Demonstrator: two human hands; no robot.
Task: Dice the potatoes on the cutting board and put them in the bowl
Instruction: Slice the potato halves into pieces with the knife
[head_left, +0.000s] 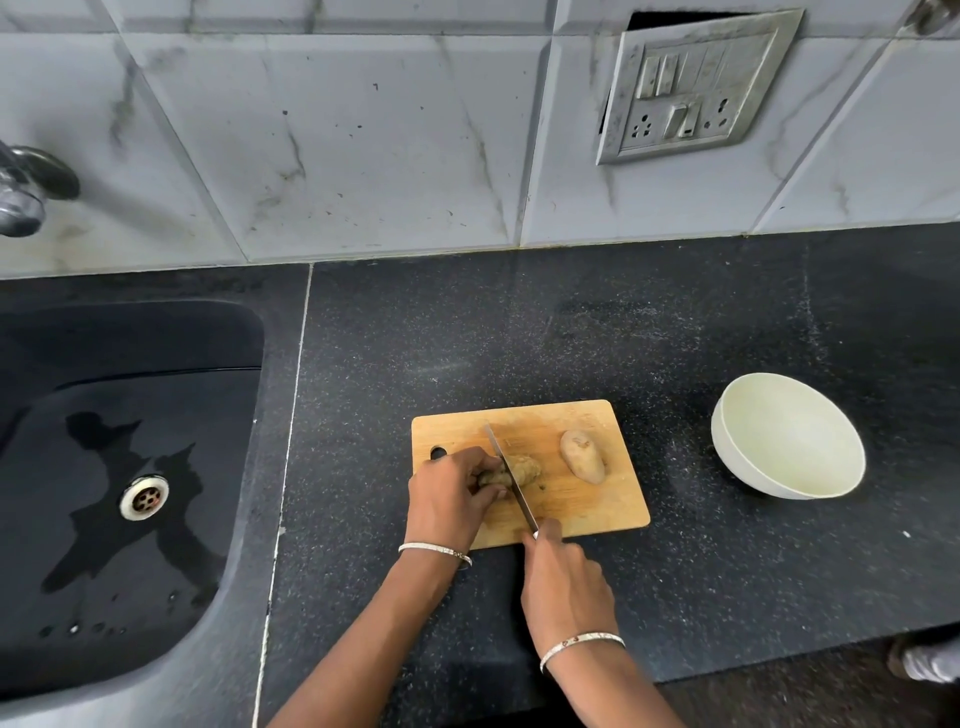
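Way off to the left of the cutting board (597, 504) is the sink (130, 467), well apart from the work. On the board's left half, the left hand (449, 501) has its fingers curled round one end of a potato (525, 469), pinning it so it can't roll. The knife (525, 512) lies across that potato, tip toward the board's far edge. I see no diced bits, so I'd guess it's an early cut. At the board's near edge the right hand (569, 582) is wrapped round the handle. A second potato (583, 455) sits whole on the board's right half, clear of the blade. Right of the board, not touching it, an empty bowl (789, 441) waits on the counter (675, 338), handy for tipping pieces in.
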